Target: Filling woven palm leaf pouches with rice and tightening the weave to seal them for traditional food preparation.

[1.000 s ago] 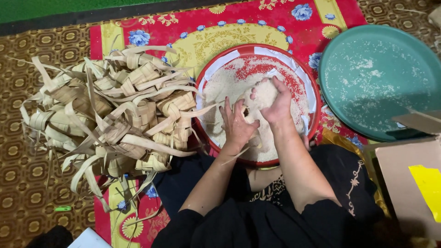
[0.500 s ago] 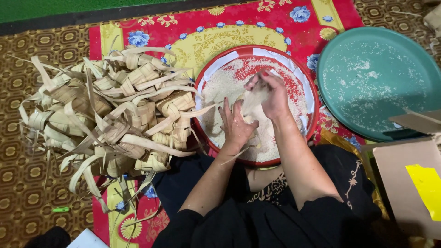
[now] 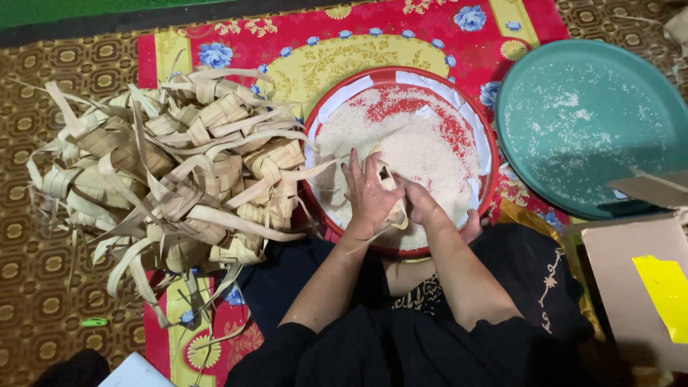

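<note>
Head view: the woven pouch (image 3: 389, 192) sits between my two hands, over the near part of the red tray (image 3: 401, 75) and the rice (image 3: 423, 147) in it. My left hand (image 3: 367, 195) is wrapped round its left side, fingers spread and curled — holding it. My right hand (image 3: 421, 204) is closed against its right side, pinching at the leaf; whether it also has rice in it I cannot tell.

A loose strip (image 3: 315, 170) from the pouch runs left across the tray rim toward the pile of pouches (image 3: 172, 179), which lies just left of the tray on the red cloth (image 3: 236, 36). Far right is the teal basin (image 3: 595, 122), with scattered grains on its floor. A cardboard box (image 3: 638, 279) is near right, its flap overlapping the basin's edge. A small green thing (image 3: 94, 322) lies on the carpet (image 3: 43, 272), near left.

What could go wrong, as I judge it: if I tip the pouch or loosen my left grip, grains may spill past the near rim onto my lap, since I hold it right at that edge. The trailing strip could snag in the pile and pull the weave open.

The pouch's mouth is hidden behind my fingers, so I cannot say how full it is. The box and basin are cut off at the right.
</note>
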